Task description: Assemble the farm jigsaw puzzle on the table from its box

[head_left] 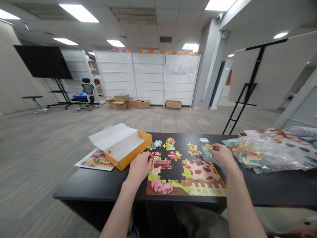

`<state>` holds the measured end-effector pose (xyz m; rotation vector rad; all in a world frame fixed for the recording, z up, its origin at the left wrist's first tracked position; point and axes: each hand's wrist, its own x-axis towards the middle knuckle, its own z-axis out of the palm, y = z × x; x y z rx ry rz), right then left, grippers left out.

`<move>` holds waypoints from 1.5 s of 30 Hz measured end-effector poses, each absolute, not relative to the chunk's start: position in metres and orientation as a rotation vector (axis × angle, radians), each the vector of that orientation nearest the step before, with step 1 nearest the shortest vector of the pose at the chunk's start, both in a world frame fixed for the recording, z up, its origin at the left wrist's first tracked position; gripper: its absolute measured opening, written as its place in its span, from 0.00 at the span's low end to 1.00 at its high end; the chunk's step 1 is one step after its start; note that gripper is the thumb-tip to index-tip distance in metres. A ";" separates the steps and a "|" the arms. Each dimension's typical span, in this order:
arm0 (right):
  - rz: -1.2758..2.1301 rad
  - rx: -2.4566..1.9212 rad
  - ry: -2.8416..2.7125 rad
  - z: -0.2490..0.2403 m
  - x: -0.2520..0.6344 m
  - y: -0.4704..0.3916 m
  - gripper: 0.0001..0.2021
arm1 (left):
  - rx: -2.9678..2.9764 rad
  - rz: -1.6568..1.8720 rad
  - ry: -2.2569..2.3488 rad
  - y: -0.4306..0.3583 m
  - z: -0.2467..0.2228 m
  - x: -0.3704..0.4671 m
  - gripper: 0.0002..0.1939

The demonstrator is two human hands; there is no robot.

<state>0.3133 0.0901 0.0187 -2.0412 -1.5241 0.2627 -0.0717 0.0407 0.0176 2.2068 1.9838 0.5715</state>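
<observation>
A partly joined jigsaw puzzle (pixel 209 181) with a cow, a pig and a white fence lies on the black table, with a gap in its middle. At its upper left edge rests my left hand (pixel 141 165), fingers curled beside the red tractor section (pixel 160 161); what they hold, if anything, is hidden. My right hand (pixel 223 153) pinches a small green puzzle piece (pixel 209 147) above the puzzle's upper right. Beneath it sits a pale teal piece (pixel 206 152). Loose pieces (pixel 170 144) and another small cluster (pixel 193 149) lie farther back.
An opened yellow box (pixel 133 150) with a white inside stands left, partly over a printed picture sheet (pixel 97 161). To the right, clear plastic bags of pieces (pixel 250 153) cover part of the table (pixel 99 185). An easel-like stand (pixel 247 89) rises behind.
</observation>
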 end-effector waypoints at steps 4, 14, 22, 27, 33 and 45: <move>0.661 -1.587 -1.545 0.032 0.282 0.085 0.18 | 2.224 0.570 1.971 0.041 0.019 -0.069 0.08; 0.779 -1.290 -2.152 0.055 0.170 0.122 0.13 | 2.319 0.442 1.844 0.039 0.023 -0.070 0.07; 1.131 -1.247 -2.396 0.079 0.119 0.186 0.16 | 2.309 0.407 1.781 0.041 0.031 -0.076 0.08; 1.194 -1.138 -2.486 0.074 0.108 0.202 0.24 | 2.280 0.432 1.727 0.042 0.032 -0.081 0.09; 1.311 -1.184 -2.517 0.068 0.112 0.209 0.25 | 2.223 0.451 1.706 0.044 0.033 -0.083 0.09; 1.306 -1.373 -2.470 0.078 0.131 0.206 0.17 | 2.184 0.464 1.799 0.048 0.030 -0.078 0.06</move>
